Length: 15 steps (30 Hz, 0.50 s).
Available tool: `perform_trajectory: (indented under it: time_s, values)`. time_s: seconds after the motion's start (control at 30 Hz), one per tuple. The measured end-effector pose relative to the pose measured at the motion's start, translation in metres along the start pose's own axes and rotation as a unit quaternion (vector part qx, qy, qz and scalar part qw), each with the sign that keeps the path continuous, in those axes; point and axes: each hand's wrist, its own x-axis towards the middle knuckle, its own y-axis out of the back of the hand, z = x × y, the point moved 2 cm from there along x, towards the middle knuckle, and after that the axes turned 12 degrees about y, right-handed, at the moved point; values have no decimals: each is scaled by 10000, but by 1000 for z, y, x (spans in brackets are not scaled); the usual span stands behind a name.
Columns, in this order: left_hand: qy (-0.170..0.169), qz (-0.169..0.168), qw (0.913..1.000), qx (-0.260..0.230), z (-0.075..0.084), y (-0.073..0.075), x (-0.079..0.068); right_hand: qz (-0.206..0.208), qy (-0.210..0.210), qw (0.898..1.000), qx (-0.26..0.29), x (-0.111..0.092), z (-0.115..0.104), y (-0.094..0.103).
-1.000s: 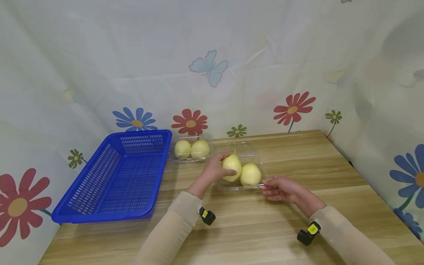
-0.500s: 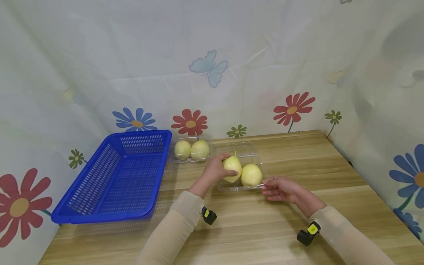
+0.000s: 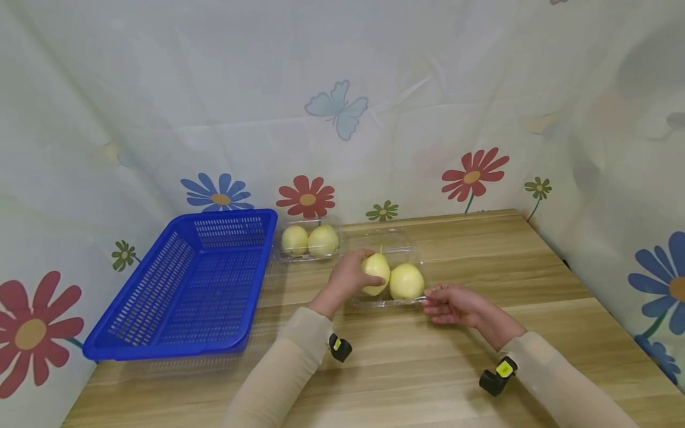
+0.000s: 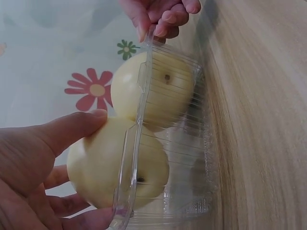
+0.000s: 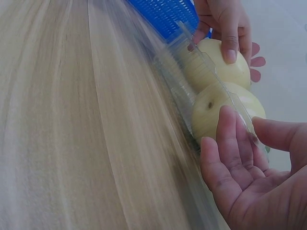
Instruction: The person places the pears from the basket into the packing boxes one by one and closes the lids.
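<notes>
My left hand [image 3: 350, 274] grips a pale yellow-green pear [image 4: 103, 160], thumb on one side and fingers round the other. That pear sits at the left end of an open clear plastic box [image 3: 390, 302], its base showing through the ribbed wall in the left wrist view. A second pear [image 3: 407, 282] lies in the box right beside it. My right hand [image 3: 452, 305] pinches the box's front right rim between thumb and fingers, as the right wrist view shows. The box's lid [image 3: 382, 239] is folded back behind the pears.
Behind and to the left stands another clear box [image 3: 307, 258] with two pears [image 3: 323, 241] inside. A blue perforated basket [image 3: 248, 297] takes up the left side of the wooden table [image 3: 407, 368]. A flowered curtain [image 3: 407, 148] hangs behind.
My left hand and the pear it grips have sunk slightly and shifted a little right within the box. The second pear has moved slightly right. My right hand stays at the rim.
</notes>
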Motion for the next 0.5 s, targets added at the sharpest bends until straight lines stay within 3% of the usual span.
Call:
perform_trajectory:
  time_s: [0.5]
  values:
    - [1,-105,9989,466,1,2,1,7,-25,10000,-60,0,0,0]
